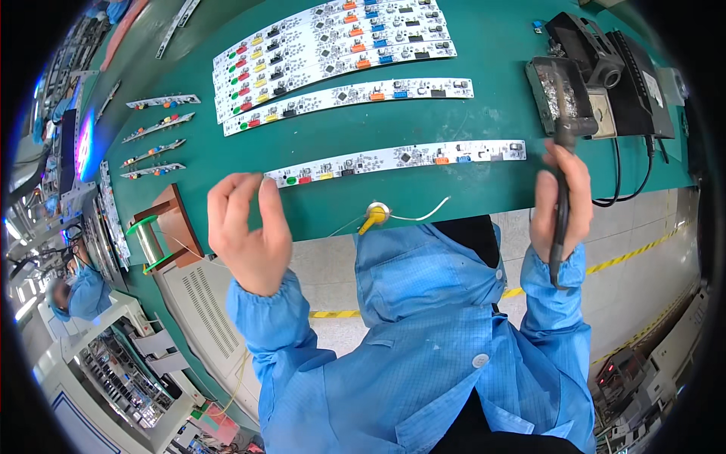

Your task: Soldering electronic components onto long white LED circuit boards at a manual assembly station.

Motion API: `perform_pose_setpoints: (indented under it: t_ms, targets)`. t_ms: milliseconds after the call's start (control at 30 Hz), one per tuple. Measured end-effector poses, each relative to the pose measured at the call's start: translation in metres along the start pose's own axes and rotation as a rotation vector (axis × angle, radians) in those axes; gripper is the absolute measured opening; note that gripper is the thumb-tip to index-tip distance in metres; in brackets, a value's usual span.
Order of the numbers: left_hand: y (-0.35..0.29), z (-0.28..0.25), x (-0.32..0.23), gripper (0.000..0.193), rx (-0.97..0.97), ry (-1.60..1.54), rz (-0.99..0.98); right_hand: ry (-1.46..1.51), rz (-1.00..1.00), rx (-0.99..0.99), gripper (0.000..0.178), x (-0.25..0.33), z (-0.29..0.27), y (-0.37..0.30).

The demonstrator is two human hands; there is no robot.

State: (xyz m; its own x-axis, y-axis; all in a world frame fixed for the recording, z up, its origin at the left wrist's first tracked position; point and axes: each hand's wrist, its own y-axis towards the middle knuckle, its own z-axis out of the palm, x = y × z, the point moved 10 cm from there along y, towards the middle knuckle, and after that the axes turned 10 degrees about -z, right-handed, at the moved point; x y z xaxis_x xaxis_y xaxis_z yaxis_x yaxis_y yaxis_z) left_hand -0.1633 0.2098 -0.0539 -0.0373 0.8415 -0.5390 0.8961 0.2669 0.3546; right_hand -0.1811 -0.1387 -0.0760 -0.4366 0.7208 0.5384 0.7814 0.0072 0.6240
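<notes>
A long, narrow white circuit board (401, 159) with coloured connectors lies across the green table in front of me. At its left end is my left hand (249, 231), fingers bent and apart, the thumb tip against or just over the board's edge. My right hand (563, 197) grips a soldering iron (561, 227) to the right of the board. The iron points away from me, its front end blurred over a dark tray of shiny bits (563, 102). Near the table's front edge sits a round silvery piece with a yellow part (374, 216) and a white lead.
Beyond the board lie several similar boards (325, 57), overlapping in rows. Small boards (159, 129) stand at the left, near a solder wire spool (151, 242) on a brown stand (178, 227). A black soldering station (639, 83) with cables occupies the far right.
</notes>
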Motion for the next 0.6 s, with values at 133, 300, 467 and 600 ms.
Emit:
perform_pose_setpoints:
  t_ms: [133,300,467,600]
  targets:
    - [0.001,0.018,0.023,0.017,0.177,0.151,-0.091,-0.079,-0.08,0.11,0.038,0.009,0.021,0.012]
    - [0.0,0.028,0.035,0.015,0.229,0.034,-0.142,-0.057,-0.051,0.116,0.041,0.005,0.026,0.009]
    - [-0.001,0.025,0.05,0.016,0.222,-0.203,-0.302,0.062,-0.025,0.052,0.043,0.001,0.022,0.004]
    - [0.0,0.025,0.063,0.013,0.212,-0.465,-0.413,0.112,-0.134,0.046,0.046,0.009,0.018,0.003]
